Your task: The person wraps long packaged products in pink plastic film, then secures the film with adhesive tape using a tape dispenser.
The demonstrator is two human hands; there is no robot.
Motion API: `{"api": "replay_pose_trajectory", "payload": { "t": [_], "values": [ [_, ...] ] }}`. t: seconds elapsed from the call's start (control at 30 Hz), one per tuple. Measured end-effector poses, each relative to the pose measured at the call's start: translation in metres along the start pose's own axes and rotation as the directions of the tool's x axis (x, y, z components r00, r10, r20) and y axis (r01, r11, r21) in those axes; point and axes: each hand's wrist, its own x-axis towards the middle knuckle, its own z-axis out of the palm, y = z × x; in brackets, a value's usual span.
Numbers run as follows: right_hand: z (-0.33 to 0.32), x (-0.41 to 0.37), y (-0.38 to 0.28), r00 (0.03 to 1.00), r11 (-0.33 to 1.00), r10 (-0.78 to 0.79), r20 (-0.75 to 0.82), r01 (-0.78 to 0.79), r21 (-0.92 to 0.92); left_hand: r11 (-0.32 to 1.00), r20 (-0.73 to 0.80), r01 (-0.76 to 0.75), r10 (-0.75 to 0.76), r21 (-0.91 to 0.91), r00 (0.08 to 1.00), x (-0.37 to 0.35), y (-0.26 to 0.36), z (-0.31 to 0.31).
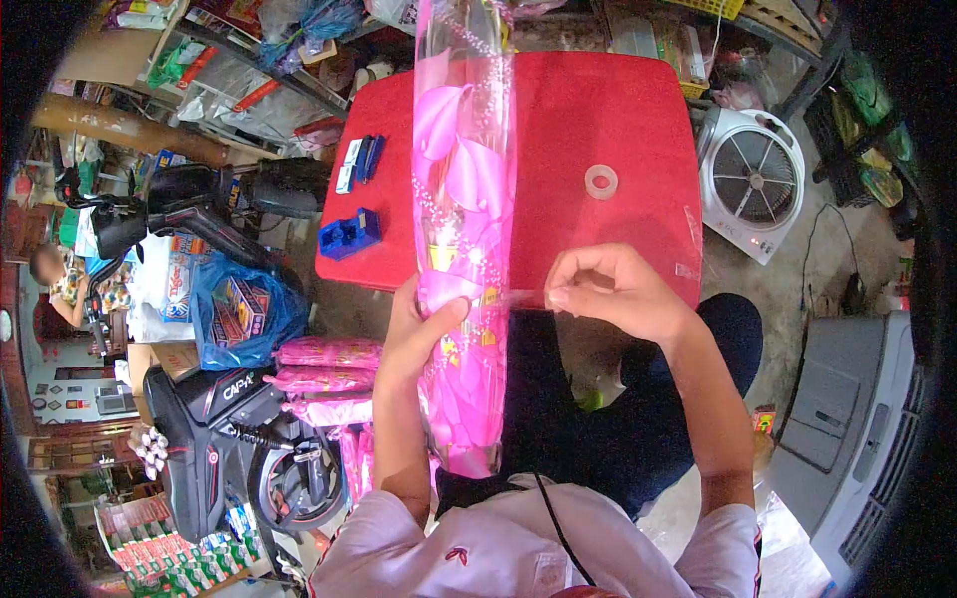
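Note:
A long roll of clear plastic wrap printed with pink flowers (464, 189) stretches from the top of the view down towards my lap. My left hand (419, 324) is closed around its lower part, thumb pressed on the front and fingers hidden behind. To its right, my right hand (613, 289) is closed in a pinch. A thin clear strip that looks like tape (528, 297) runs from the roll to those fingertips. Beyond my hands, a small ring of tape (601, 181) lies flat on the red table (568, 110).
On the table's left are a blue tape dispenser (349, 234) and small dark blue items (361, 162). A fan (755, 169) stands at right, above a grey appliance (847, 409). At left are a motorbike (204, 439), pink packages (329, 364) and, farther off, another person (70, 299).

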Motion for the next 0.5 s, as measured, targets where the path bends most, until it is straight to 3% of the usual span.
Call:
{"api": "replay_pose_trajectory", "payload": {
  "t": [0.07,0.17,0.27,0.5],
  "values": [
    [0.001,-0.001,-0.001,1.0,0.999,0.015,-0.011,-0.016,-0.043,0.997,0.003,-0.003,0.003,0.082,1.0,0.003,-0.003,-0.006],
    [0.004,0.0,-0.001,1.0,0.999,0.014,-0.021,-0.015,-0.043,0.999,-0.016,0.006,-0.005,0.052,1.0,0.002,-0.002,-0.003],
    [0.007,0.003,0.005,0.994,0.994,-0.101,-0.034,0.1,-0.038,0.998,0.008,0.042,-0.041,-0.05,0.999,0.001,-0.003,-0.003],
    [0.014,0.005,0.01,0.998,0.989,-0.025,-0.052,0.032,0.143,0.955,0.072,0.139,-0.124,-0.263,0.99,0.01,-0.028,-0.014]
  ]
}}
